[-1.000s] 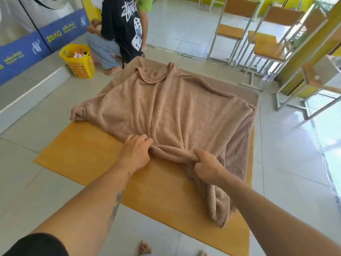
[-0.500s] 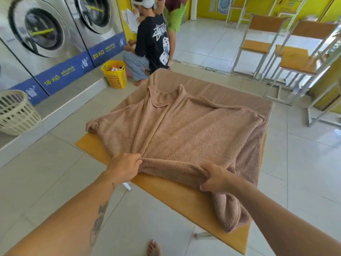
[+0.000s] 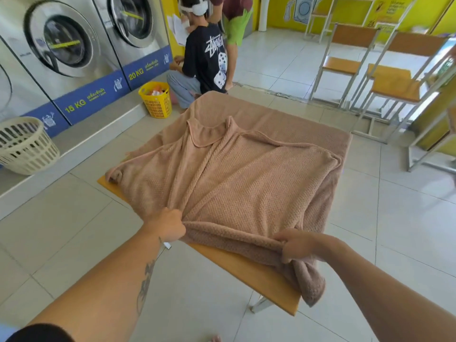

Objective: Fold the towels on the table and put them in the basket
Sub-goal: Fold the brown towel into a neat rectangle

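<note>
Towel (image 3: 246, 183) spread across table (image 3: 246, 272), near hem at six o'clock clenched in left hand (image 3: 167, 227) and right hand (image 3: 296, 245), presumably for lifting into a fold; cream basket (image 3: 24, 146) at nine o'clock.

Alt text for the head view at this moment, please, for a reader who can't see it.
A person's left hand and right hand grip the near edge of a tan towel lying rumpled on a wooden table. A cream basket stands at left before washing machines; two people are by a yellow basket beyond.
</note>
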A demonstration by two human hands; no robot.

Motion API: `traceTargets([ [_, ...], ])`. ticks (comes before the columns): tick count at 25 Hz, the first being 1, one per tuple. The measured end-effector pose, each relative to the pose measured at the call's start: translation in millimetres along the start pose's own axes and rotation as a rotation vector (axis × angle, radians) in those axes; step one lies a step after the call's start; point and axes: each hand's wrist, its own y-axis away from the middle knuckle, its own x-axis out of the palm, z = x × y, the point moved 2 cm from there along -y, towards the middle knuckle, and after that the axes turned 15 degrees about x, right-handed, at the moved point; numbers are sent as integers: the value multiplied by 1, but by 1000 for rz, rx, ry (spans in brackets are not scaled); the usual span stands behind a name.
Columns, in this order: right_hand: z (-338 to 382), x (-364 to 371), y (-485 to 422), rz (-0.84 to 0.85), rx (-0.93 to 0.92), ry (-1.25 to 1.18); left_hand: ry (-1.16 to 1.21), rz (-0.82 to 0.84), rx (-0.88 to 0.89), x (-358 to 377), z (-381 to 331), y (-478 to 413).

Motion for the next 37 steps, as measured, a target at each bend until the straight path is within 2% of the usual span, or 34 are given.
traceTargets([
  [2, 1, -7, 0, 27, -55, -170, -21, 80, -42, -14, -5, -1],
  [5, 1, -23, -5, -161, -116, -422, -7, -42, 8, -44, -19, -18],
  [7, -4, -30, -13, -321, -69, -360, 47, -89, 88, -50, -36, -29],
  [9, -13, -27, -21, -399, -9, -184, 152, 61, 126, -38, -52, -35],
  [11, -22, -14, -35, -394, -2, -7, 216, 175, 78, -15, -62, -35],
  [13, -29, -10, -46, -396, -41, 127, 230, 59, -12, 3, -68, -33],
  [15, -36, -22, -54, -386, -155, 202, 188, -62, -91, 10, -80, -28],
  [17, -40, -35, -53, -276, -294, 159, 139, -65, -169, 12, -93, -23],
  [19, -51, -52, -50, -187, -394, 64, 86, 6, -263, 8, -103, -21],
  [22, -80, -88, -40, -213, -431, -49, 58, 84, -399, -5, -124, -25],
  [24, -99, -120, -34, -255, -449, -118, 61, 44, -431, -24, -149, -39],
  [30, -141, -203, -65, -381, -304, -125, 201, -251, -136, -96, -238, -112],
  [37, -134, -274, -137, -393, -274, -100, 344, -424, -51, -140, -268, -209],
])
